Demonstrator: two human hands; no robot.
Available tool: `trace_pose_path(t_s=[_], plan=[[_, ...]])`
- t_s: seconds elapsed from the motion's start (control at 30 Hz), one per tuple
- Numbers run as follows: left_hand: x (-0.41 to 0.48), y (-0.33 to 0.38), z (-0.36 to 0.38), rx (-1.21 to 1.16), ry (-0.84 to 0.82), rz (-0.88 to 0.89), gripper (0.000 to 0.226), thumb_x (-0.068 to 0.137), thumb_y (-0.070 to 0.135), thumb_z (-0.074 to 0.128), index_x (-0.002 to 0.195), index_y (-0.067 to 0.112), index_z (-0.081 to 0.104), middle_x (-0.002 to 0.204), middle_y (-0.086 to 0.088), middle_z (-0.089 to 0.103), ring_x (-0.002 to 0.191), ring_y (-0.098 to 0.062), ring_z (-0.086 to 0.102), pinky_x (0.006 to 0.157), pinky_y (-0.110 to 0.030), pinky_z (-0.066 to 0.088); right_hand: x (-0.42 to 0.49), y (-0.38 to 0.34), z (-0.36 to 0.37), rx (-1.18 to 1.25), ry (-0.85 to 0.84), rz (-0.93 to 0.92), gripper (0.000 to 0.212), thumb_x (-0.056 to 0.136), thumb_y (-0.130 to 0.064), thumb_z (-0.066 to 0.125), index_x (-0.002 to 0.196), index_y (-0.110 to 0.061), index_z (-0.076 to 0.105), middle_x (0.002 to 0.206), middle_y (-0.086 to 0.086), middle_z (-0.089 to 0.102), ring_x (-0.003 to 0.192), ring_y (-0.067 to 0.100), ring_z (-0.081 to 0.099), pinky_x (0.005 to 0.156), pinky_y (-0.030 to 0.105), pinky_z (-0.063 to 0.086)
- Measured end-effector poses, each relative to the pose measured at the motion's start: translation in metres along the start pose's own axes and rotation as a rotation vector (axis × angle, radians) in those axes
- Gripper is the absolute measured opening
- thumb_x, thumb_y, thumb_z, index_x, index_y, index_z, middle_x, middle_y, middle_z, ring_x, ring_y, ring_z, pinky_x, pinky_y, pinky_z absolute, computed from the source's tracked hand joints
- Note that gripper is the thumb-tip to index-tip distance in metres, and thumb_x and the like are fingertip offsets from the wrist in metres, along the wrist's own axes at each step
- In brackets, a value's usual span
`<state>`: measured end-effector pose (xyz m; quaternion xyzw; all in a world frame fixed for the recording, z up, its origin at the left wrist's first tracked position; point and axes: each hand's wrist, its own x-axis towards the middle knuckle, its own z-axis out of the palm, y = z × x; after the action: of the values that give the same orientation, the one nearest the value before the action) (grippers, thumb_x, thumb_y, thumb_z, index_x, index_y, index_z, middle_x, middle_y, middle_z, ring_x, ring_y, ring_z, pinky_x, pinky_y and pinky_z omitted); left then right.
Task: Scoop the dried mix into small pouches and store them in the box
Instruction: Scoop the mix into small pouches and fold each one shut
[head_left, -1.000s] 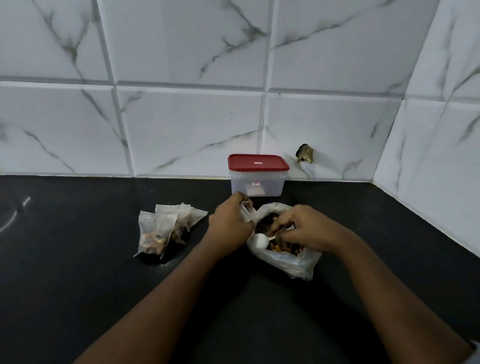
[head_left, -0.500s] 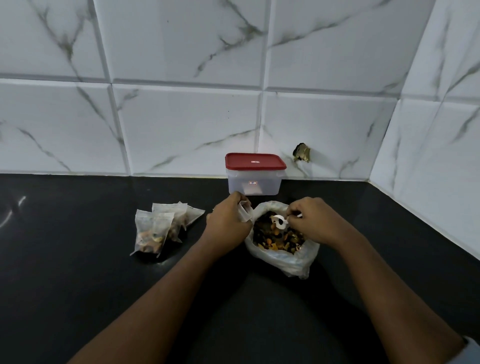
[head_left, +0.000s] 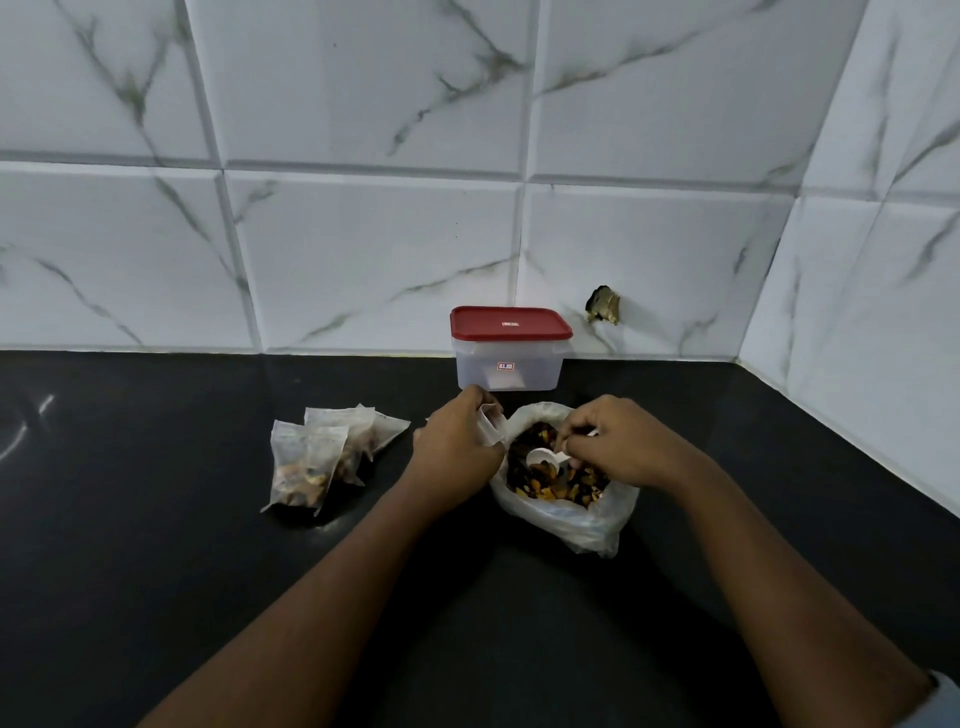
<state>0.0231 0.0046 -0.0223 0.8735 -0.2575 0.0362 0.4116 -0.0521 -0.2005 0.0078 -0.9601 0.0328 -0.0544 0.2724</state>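
2 forearms reach in across the black counter (head_left: 156, 571). The right hand (head_left: 618, 449) pinches the handle of a small white spoon (head_left: 540, 460), whose bowl lies in the dried mix (head_left: 545, 480) inside a thin, crumpled plastic bag (head_left: 576, 519) standing open on the counter. At the bag's left rim, the left hand (head_left: 454, 449) curls round a small pouch (head_left: 491, 426), holding its mouth upward; whether any mix is in it yet is hard to tell.

The pouch looks light and limp, likely to fold shut unless it is held at the rim with the mouth spread. The mix is loose and dry, so a shallow spoonful should travel level, and the soft bag may slump if pushed.

Left of the hands, a cluster of filled pouches (head_left: 306, 462) lies overlapped on the counter. Just behind the hands, the translucent box (head_left: 509, 371) stands against the tiled wall (head_left: 363, 260), its red lid (head_left: 511, 322) on.
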Motion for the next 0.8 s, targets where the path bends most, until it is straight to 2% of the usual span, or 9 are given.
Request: trace_pose_path(t_s=[0.1,0.13,0.23,0.33,0.43,0.7,0.77,0.8], plan=[[0.000,0.000,0.000,0.004,0.003,0.006,0.043,0.084,0.015,0.073,0.122,0.029,0.057,0.117,0.015,0.063,0.114,-0.014,0.062,0.103,-0.051,0.050,0.000,0.001,0.005,0.128,0.021,0.043,0.019,0.098,-0.017,0.064,0.087,-0.021,0.078,0.075,-0.004,0.077,0.073,0.014,0.071,0.071,0.032,0.053],[-0.001,0.000,0.000,0.004,0.004,0.010,0.043,0.084,0.015,0.072,0.121,0.029,0.057,0.116,0.016,0.061,0.114,-0.014,0.062,0.103,-0.051,0.050,0.001,0.001,0.006,0.195,0.020,0.062,0.020,0.099,-0.016,0.064,0.084,-0.019,0.078,0.075,-0.002,0.077,0.071,0.015,0.070,0.071,0.033,0.052],[-0.001,0.001,-0.001,0.003,0.006,0.013,0.042,0.083,0.015,0.072,0.119,0.030,0.056,0.113,0.017,0.060,0.112,-0.014,0.062,0.102,-0.051,0.050,0.002,0.002,0.005,0.383,0.014,0.135,0.019,0.099,-0.013,0.065,0.084,-0.013,0.078,0.071,0.000,0.074,0.056,0.000,0.062,0.064,0.023,0.044],[-0.001,0.001,-0.002,-0.002,0.015,0.017,0.040,0.084,0.015,0.071,0.117,0.031,0.056,0.115,0.015,0.063,0.111,-0.014,0.062,0.102,-0.051,0.051,0.004,0.007,0.001,0.556,0.041,0.209,0.014,0.097,-0.012,0.067,0.091,-0.007,0.079,0.073,0.004,0.071,0.048,0.005,0.047,0.049,0.020,0.033],[0.000,0.002,-0.002,-0.006,0.008,0.009,0.039,0.085,0.015,0.072,0.116,0.032,0.055,0.118,0.012,0.064,0.112,-0.015,0.062,0.103,-0.052,0.050,0.005,0.011,-0.003,0.714,0.072,0.233,0.014,0.098,-0.006,0.064,0.098,-0.001,0.077,0.076,0.010,0.070,0.048,0.007,0.036,0.043,0.020,0.026],[-0.002,0.004,-0.001,-0.011,-0.015,-0.012,0.042,0.085,0.022,0.071,0.122,0.030,0.054,0.119,0.010,0.066,0.113,-0.017,0.062,0.104,-0.053,0.048,0.006,-0.001,0.009,0.948,0.099,0.039,0.016,0.099,-0.004,0.062,0.104,-0.002,0.078,0.081,0.011,0.070,0.056,0.009,0.042,0.045,0.018,0.031],[-0.003,0.004,0.000,-0.016,-0.013,-0.012,0.038,0.086,0.026,0.072,0.118,0.032,0.053,0.111,0.012,0.066,0.107,-0.016,0.063,0.102,-0.053,0.048,0.005,-0.006,0.015,0.832,0.107,-0.009,0.016,0.100,-0.010,0.066,0.104,-0.012,0.081,0.087,0.008,0.076,0.062,0.010,0.051,0.052,0.019,0.041],[-0.003,0.004,0.000,-0.026,-0.009,-0.012,0.036,0.085,0.028,0.072,0.113,0.033,0.052,0.106,0.013,0.066,0.104,-0.015,0.063,0.100,-0.054,0.049,0.004,-0.009,0.018,0.707,0.097,-0.045,0.016,0.099,-0.014,0.068,0.105,-0.019,0.082,0.092,0.003,0.079,0.070,0.009,0.059,0.060,0.021,0.048]])
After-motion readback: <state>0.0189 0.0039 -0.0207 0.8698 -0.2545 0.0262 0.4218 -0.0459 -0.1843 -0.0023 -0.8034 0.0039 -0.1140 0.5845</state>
